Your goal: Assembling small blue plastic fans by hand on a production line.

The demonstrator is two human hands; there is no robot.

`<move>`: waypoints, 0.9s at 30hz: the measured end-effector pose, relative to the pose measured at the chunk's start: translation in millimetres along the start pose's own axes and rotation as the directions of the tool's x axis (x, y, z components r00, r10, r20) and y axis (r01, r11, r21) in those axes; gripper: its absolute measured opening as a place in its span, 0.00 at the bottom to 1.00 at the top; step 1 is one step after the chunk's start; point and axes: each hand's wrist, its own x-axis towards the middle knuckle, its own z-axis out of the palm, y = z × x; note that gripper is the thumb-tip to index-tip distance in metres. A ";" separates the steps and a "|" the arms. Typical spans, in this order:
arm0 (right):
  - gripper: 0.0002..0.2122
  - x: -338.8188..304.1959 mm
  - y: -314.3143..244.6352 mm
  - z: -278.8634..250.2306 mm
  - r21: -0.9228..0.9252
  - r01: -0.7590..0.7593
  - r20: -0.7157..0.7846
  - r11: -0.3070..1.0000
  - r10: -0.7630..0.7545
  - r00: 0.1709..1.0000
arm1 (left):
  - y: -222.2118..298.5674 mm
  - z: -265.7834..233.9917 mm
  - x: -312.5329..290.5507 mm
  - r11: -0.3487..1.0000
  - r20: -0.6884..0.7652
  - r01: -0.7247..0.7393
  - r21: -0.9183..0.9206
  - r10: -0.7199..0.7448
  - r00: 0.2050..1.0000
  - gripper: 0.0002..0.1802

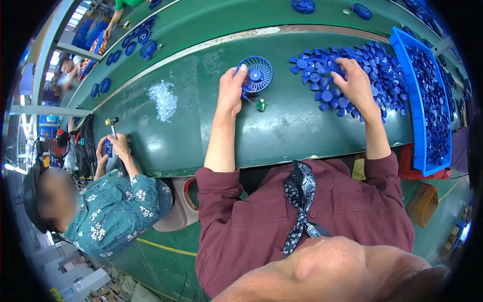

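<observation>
My left hand is closed on the rim of a round blue fan housing, its slatted, hubbed face turned up and my thumb on the edge. A small green circuit board is joined to it by thin wires and lies just below. My right hand is over a spread pile of small blue plastic caps. Its thumb and forefinger are apart, with blue showing between them. Slight blur there hides whether a cap touches the fingertips.
A long blue bin of blue pieces stands at the right. Small clear pieces lie on the green table to the left. Beyond runs a green belt with blue fan parts. A co-worker at left holds a hammer.
</observation>
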 end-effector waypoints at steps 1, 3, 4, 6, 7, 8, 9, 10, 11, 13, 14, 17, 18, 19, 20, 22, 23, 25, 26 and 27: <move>0.18 0.5 -11.8 1.6 0.084 0.033 0.010 0.996 -0.034 0.999 | 1.0 0.0 -1.4 0.973 0.069 0.093 -0.210 -0.080 0.994 0.12; 0.18 0.1 -33.5 5.8 0.186 0.092 0.020 0.978 -0.098 0.995 | 9.6 5.5 -8.6 0.961 0.113 0.170 -0.220 -0.148 0.982 0.14; 0.17 0.1 -45.6 9.1 0.235 0.147 0.019 0.961 -0.156 0.988 | 9.5 7.2 -10.2 0.937 0.137 0.200 -0.286 -0.167 0.976 0.15; 0.16 1.1 -64.0 23.2 0.235 0.331 -0.075 0.914 -0.322 0.944 | 10.1 10.4 -12.9 0.908 0.160 0.229 -0.351 -0.183 0.970 0.16; 0.16 0.6 -76.5 27.8 0.225 0.339 -0.054 0.913 -0.336 0.940 | 10.2 11.7 -14.4 0.909 0.182 0.232 -0.347 -0.178 0.967 0.17; 0.16 1.8 -84.4 33.7 0.185 0.378 -0.071 0.907 -0.371 0.926 | 9.0 14.9 -15.0 0.908 0.210 0.239 -0.343 -0.174 0.962 0.19; 0.15 3.4 -91.8 39.8 0.146 0.419 -0.088 0.896 -0.410 0.908 | 9.1 16.8 -16.4 0.909 0.234 0.243 -0.339 -0.169 0.957 0.20; 0.16 5.7 -97.9 44.0 0.125 0.465 -0.112 0.877 -0.453 0.885 | 9.4 18.8 -18.1 0.913 0.268 0.243 -0.328 -0.157 0.950 0.22; 0.15 7.5 -101.5 48.4 0.083 0.465 -0.070 0.881 -0.461 0.885 | 11.0 20.9 -20.7 0.917 0.267 0.232 -0.325 -0.147 0.952 0.22; 0.16 10.5 -104.9 56.5 0.033 0.477 -0.014 0.878 -0.477 0.879 | 8.7 22.7 -22.5 0.929 0.281 0.212 -0.302 -0.126 0.951 0.23; 0.16 11.6 -105.2 59.2 0.033 0.479 -0.012 0.877 -0.479 0.878 | 9.5 25.0 -24.0 0.933 0.305 0.217 -0.286 -0.125 0.944 0.23; 0.13 13.4 -106.2 64.8 0.045 0.462 0.051 0.886 -0.464 0.884 | 10.5 25.8 -27.4 0.929 0.365 0.253 -0.270 -0.144 0.920 0.20; 0.12 13.4 -106.9 66.2 0.051 0.456 0.045 0.888 -0.458 0.888 | 7.1 27.5 -27.4 0.941 0.355 0.209 -0.264 -0.107 0.929 0.18; 0.12 13.4 -107.2 67.6 0.057 0.450 0.038 0.891 -0.452 0.891 | 4.6 28.7 -27.5 0.952 0.345 0.166 -0.257 -0.069 0.936 0.17; 0.12 13.5 -108.1 68.8 0.058 0.452 0.038 0.890 -0.455 0.890 | 6.8 28.9 -27.7 0.943 0.318 0.161 -0.290 -0.064 0.946 0.14; 0.14 13.1 -110.2 70.7 0.094 0.427 0.012 0.899 -0.430 0.903 | 2.0 28.9 -26.1 0.946 0.276 0.120 -0.301 -0.034 0.961 0.14; 0.14 14.0 -109.5 70.6 0.096 0.429 0.010 0.898 -0.432 0.902 | 2.2 29.9 -25.1 0.947 0.237 0.081 -0.311 -0.005 0.972 0.13; 0.20 16.0 -104.7 68.0 0.108 0.514 -0.217 0.851 -0.484 0.848 | 2.5 29.0 -24.6 0.965 0.208 0.006 -0.261 0.050 0.977 0.13; 0.23 16.6 -99.8 65.3 0.070 0.493 -0.221 0.867 -0.468 0.855 | 6.0 30.0 -27.0 0.976 0.189 -0.066 -0.209 0.106 0.976 0.13; 0.22 18.8 -93.5 66.7 0.119 0.479 -0.220 0.870 -0.447 0.867 | 11.4 32.5 -30.5 0.975 0.196 -0.078 -0.208 0.119 0.973 0.13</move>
